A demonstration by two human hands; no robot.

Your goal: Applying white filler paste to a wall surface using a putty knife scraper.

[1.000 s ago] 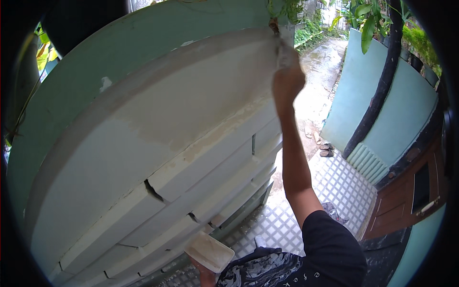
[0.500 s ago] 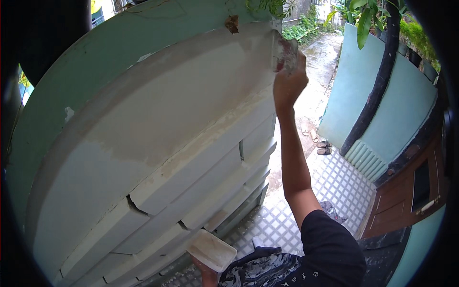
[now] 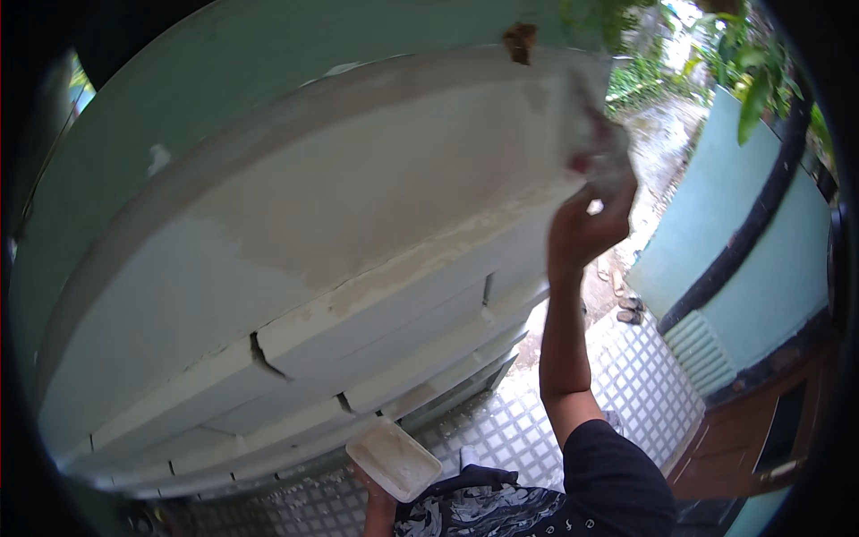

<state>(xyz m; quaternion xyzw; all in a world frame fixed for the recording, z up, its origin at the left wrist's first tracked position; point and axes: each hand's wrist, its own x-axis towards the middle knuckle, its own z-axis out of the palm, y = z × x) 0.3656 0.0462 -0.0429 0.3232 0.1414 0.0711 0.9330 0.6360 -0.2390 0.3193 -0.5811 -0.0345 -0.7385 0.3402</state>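
My right hand [image 3: 588,228] is raised at the wall's right end, its fingers closed round a putty knife [image 3: 598,152]. The tool is smeared by motion, with a reddish patch low on its whitish surface. Its blade side faces the pale wall panel [image 3: 358,170]; whether they touch I cannot tell. Low down, my left hand [image 3: 376,490] grips a shallow, rectangular cream tub [image 3: 420,477] by its side, fingers mostly hidden beneath. Whitish paste coats the tub's inside. A darker, damp-looking coat covers the panel's upper and right part.
Below the panel run stepped white ledges [image 3: 313,358] with dark gaps. A green band [image 3: 268,45] borders the panel above. Patterned tiles [image 3: 617,367] cover the floor, with sandals [image 3: 631,311] on it. A pale blue wall [image 3: 761,215] and brown door [image 3: 743,438] stand right.
The view has shifted, so the wall sits further right and lower in it. My right hand with the putty knife has come down slightly along the panel's right edge. My left hand still holds the tub.
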